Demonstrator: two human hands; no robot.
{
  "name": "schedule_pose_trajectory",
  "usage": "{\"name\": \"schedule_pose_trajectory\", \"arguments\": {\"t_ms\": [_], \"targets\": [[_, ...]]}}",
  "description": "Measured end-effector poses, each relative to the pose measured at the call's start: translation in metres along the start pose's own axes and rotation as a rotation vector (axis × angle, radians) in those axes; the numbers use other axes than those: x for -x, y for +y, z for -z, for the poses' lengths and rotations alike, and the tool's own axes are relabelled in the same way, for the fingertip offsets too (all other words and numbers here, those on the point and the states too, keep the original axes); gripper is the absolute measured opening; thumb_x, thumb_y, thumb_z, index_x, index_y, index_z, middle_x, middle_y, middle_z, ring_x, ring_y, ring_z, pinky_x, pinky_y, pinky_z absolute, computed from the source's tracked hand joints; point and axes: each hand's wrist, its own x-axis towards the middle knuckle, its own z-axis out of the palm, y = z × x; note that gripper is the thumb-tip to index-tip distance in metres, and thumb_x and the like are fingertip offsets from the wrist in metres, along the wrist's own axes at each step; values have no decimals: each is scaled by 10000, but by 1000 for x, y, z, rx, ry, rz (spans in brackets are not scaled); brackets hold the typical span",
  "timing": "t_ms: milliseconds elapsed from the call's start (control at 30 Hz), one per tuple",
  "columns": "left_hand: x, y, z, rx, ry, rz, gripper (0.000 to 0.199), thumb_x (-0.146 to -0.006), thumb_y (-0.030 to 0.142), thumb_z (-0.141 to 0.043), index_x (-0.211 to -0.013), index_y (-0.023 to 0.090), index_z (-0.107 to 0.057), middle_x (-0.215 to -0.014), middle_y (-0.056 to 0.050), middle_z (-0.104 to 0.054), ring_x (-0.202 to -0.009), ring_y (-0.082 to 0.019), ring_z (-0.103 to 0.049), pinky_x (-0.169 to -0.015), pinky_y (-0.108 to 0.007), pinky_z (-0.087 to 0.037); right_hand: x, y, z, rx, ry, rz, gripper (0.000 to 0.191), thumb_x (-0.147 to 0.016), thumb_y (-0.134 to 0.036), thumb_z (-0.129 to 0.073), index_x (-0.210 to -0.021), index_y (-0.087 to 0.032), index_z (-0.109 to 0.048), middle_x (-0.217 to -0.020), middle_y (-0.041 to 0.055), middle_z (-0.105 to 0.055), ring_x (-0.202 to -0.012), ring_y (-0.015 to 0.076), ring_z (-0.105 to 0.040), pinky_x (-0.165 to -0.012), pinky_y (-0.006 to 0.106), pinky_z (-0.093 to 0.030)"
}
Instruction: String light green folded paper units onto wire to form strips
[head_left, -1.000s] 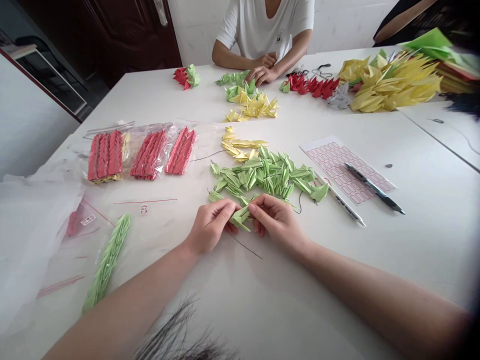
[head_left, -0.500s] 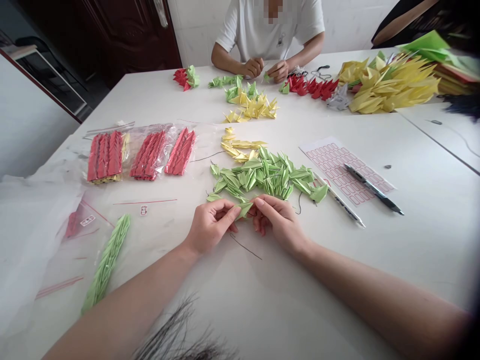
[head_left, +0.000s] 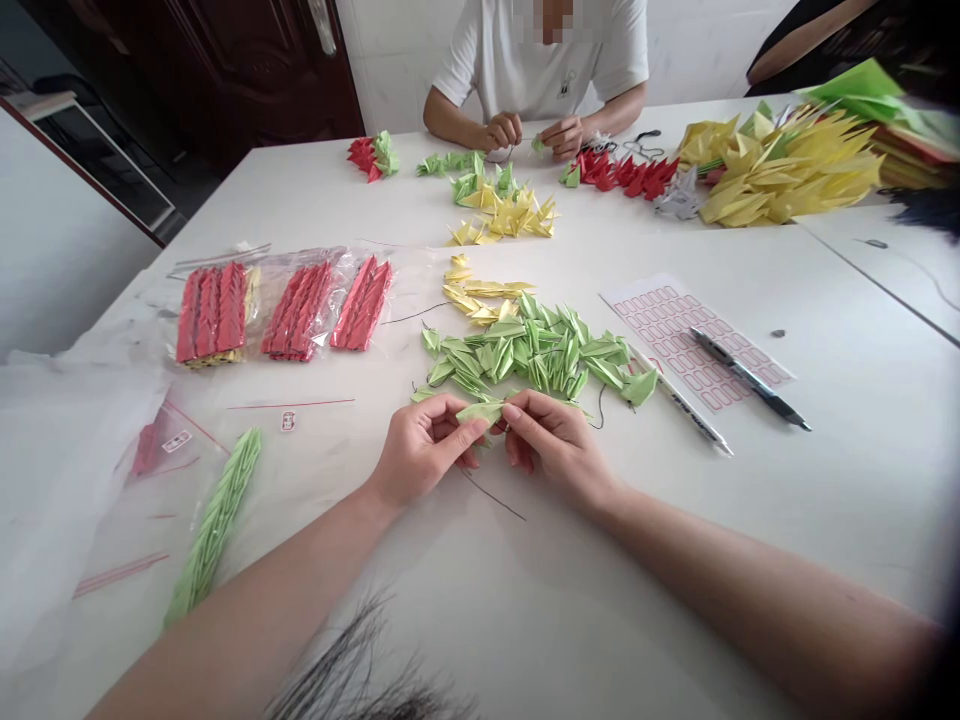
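At far left, a long strip of interlocked pale green paper units [head_left: 214, 525] lies on a clear plastic bag [head_left: 172, 470]. Above it, tight rows of red folded paper units [head_left: 212, 313] sit in clear plastic bags. The person's left hand [head_left: 424, 450] pinches one end of a pale green folded paper unit [head_left: 480, 412] between thumb and fingertips, and the right hand [head_left: 555, 447] pinches the other end, so the unit sits between the two hands. A thin black wire [head_left: 491, 497] runs out from under them. Just beyond lies a heap of pale green folded paper units [head_left: 525, 350], with yellow folded paper units [head_left: 472, 290] at its far edge. To the right, a black pen [head_left: 750, 378] rests on a white sheet of pink-printed labels [head_left: 675, 340].
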Motion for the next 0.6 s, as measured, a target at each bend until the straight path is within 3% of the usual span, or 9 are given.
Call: {"name": "schedule_pose_trajectory", "arguments": {"t_ms": [133, 300, 467, 600], "targets": [[-2, -2, 0, -40, 18, 15, 264, -836, 388, -709, -772, 133, -695, -642, -16, -672, -482, -107, -612, -496, -213, -519, -1, -1, -1, 10, 8, -13, 433, -917, -588, -563, -784, -176, -567, -565, -12, -584, -473, 104, -507, -470, 227, -432], [0, -5, 2, -72, -60, -2, 257, -858, 391, -683, -778, 147, -706, -642, -12, -666, -518, -121, -623, -531, -227, -514, 0, -6, -4, 78, -7, -15, 391, -815, -545, -707, -791, -179, -574, -584, -23, -559, -485, 106, -491, -455, 229, -429], [1, -3, 4, -44, -129, 37, 318, -914, 450, -586, -838, 158, -686, -752, -39, -714, -593, -156, -681, -560, -243, -523, 0, -2, -2, 15, -2, -22, 334, -895, -497, -589, -779, -185, -559, -566, -22, -560, -477, 105, -476, -463, 230, -409], [2, -1, 4, -119, -121, -8, 298, -940, 412, -547, -817, 162, -654, -724, -20, -685, -604, -146, -668, -584, -235, -511, 1, -4, 0, -21, 2, -48, 313, -906, -493, -560, -845, -188, -586, -579, -21, -566, -495, 119, -499, -481, 241, -423]]}}
